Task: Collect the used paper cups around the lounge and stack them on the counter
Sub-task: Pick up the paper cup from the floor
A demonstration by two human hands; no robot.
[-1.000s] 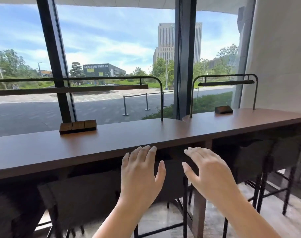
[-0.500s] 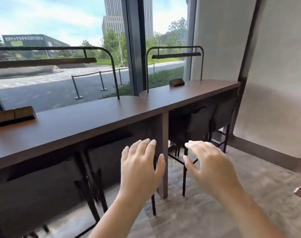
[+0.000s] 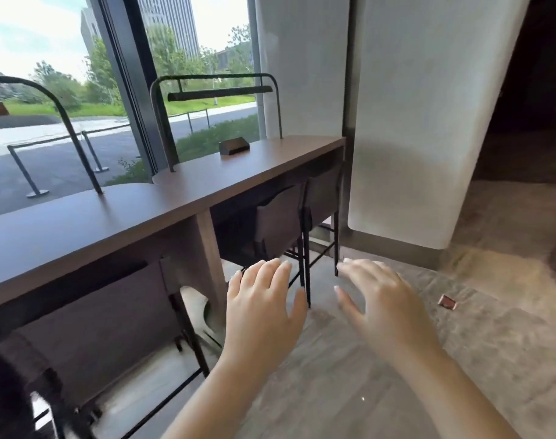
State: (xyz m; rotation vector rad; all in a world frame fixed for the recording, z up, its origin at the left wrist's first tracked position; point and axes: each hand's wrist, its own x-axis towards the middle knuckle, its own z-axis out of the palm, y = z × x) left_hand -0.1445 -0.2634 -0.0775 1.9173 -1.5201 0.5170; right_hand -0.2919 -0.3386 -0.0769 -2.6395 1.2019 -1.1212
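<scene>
Counter (image 3: 175, 210): runs up and to the left of both hands, along the window. No paper cup shows on it or anywhere else in view, so the task's thing cannot be located from here. A small dark block (image 3: 234, 146) sits on the counter well beyond the left hand, under a lamp bar (image 3: 219, 93).

Near chair (image 3: 90, 327): tucked under the counter, left of the left hand. Its edges are blurred.

Left hand (image 3: 264, 308): palm down, fingers straight and loosely spread, holding nothing.

Far chair (image 3: 276, 223): just beyond the left hand's fingertips. Its thin black legs (image 3: 306, 280) stand in the gap between the two hands.

Right hand (image 3: 378, 302): palm down, fingers spread wide, thumb out, holding nothing.

Small brown item (image 3: 447, 302): lies on the floor (image 3: 460, 359) just right of the right hand. Its kind cannot be told.

Probable faults:
- A foot or shin may catch the thin chair legs, which are hard to see against the dark seats.
- The floor item may be stepped on.
- A cup standing behind a chair back may be missed.
</scene>
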